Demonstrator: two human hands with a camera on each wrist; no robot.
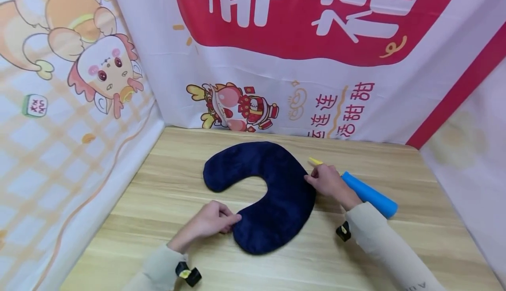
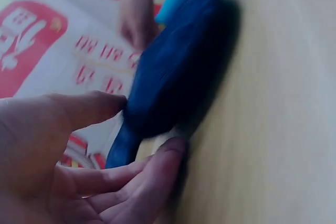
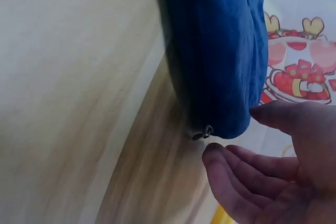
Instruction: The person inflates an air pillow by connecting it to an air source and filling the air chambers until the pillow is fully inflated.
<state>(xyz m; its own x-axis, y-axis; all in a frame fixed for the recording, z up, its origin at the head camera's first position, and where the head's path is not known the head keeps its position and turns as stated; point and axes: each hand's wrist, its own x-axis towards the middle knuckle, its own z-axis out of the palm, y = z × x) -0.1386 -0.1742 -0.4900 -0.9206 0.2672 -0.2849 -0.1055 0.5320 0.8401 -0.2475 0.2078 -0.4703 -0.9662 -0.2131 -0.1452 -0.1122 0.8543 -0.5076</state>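
Note:
A dark navy U-shaped neck pillow [image 1: 290,194] lies on the wooden table, its opening towards the left. At the tip of its nearer arm, my left hand [image 1: 213,218] pinches the edge between thumb and fingers. My right hand [image 1: 326,180] is at the outer curve on the right, thumb and fingertips about the edge. In the right wrist view, a small metal zipper pull [image 3: 203,132] hangs at that edge, close to the index fingertip. The left wrist view shows the thumb [image 2: 107,106] against the pillow's side, the fingers lower down.
Beside my right forearm lies a blue cylinder [image 1: 369,194], with a yellow pointed piece [image 1: 315,161] showing beyond the hand. Printed cloth [image 1: 245,62] hangs behind the table [image 1: 174,168] and along both sides. Each wrist carries a small black device [image 1: 189,274].

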